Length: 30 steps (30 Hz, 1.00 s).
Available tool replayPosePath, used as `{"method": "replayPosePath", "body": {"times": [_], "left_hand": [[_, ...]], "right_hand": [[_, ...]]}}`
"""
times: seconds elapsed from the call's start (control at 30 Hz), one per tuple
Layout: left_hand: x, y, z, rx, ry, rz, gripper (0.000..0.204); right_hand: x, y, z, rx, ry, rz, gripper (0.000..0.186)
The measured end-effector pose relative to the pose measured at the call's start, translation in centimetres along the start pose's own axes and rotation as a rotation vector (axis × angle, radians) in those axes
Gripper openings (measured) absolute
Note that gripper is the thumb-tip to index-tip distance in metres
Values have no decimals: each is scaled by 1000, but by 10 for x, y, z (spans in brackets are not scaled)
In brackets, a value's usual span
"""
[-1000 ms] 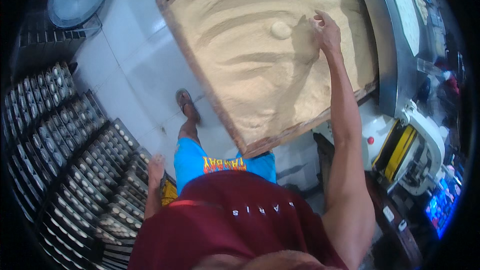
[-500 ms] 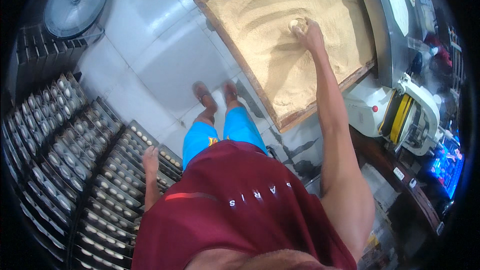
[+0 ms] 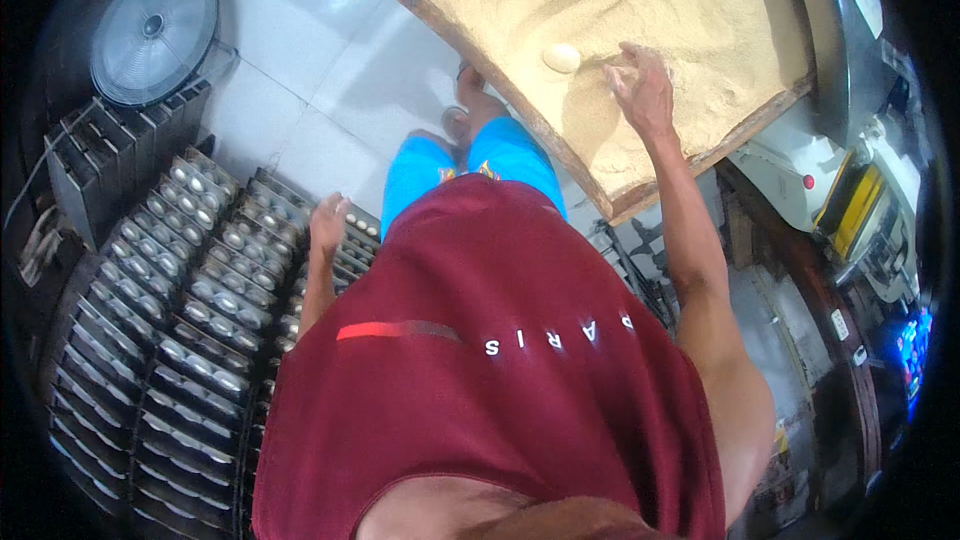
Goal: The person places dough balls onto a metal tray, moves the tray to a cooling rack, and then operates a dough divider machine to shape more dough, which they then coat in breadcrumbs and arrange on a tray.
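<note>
A pale, round piece of dough [image 3: 561, 58] lies on a bed of fine yellow crumbs [image 3: 700, 0] in a wooden-rimmed tray [image 3: 500, 100] at the upper right. Just right of the dough, my right hand [image 3: 645, 95] hovers over the crumbs with its fingers spread and nothing in them. Low at my left side hangs my left hand [image 3: 328, 225], its fingers loosely bent and a little apart, with no object visible in it. It is nearest to the racked baking trays [image 3: 240, 260], which carry several rows of small rounded moulds or pieces.
A round fan [image 3: 153, 25] stands at the upper left above a stack of dark metal trays [image 3: 130, 155]. Right of the crumb tray is a white machine with a yellow band [image 3: 850, 205] and a red button. Light floor tiles [image 3: 300, 70] lie ahead of my feet.
My right hand has let go of the dough and opened, drawing away to its right. The dough now rests on the crumbs. My view and body have shifted.
</note>
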<state>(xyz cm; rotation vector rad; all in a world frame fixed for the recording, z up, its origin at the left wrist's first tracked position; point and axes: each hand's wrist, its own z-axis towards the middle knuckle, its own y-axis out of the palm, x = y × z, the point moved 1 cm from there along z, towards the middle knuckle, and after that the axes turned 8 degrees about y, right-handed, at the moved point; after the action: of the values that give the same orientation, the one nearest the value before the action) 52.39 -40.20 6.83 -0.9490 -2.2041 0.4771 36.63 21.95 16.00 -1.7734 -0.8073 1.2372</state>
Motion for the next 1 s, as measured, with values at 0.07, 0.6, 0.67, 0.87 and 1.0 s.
{"method": "replayPosePath", "body": {"times": [0.07, 0.6, 0.67, 0.87, 1.0], "left_hand": [[20, -17, 31, 11, 31, -17, 49], [186, -149, 238, -161, 255, 322, 47], [217, -176, 268, -133, 322, 384, 46], [267, -247, 316, -93, 413, 300, 37], [273, -272, 339, -172, 349, 220, 45]], "right_hand": [[4, 14, -8, -44, -46, 9, 45], [-35, 58, 22, -120, 117, -43, 41], [-43, 51, 39, -82, 326, 43, 36], [-60, 49, 65, -101, 375, -26, 41], [-51, 46, 64, -175, 563, 43, 39]]}}
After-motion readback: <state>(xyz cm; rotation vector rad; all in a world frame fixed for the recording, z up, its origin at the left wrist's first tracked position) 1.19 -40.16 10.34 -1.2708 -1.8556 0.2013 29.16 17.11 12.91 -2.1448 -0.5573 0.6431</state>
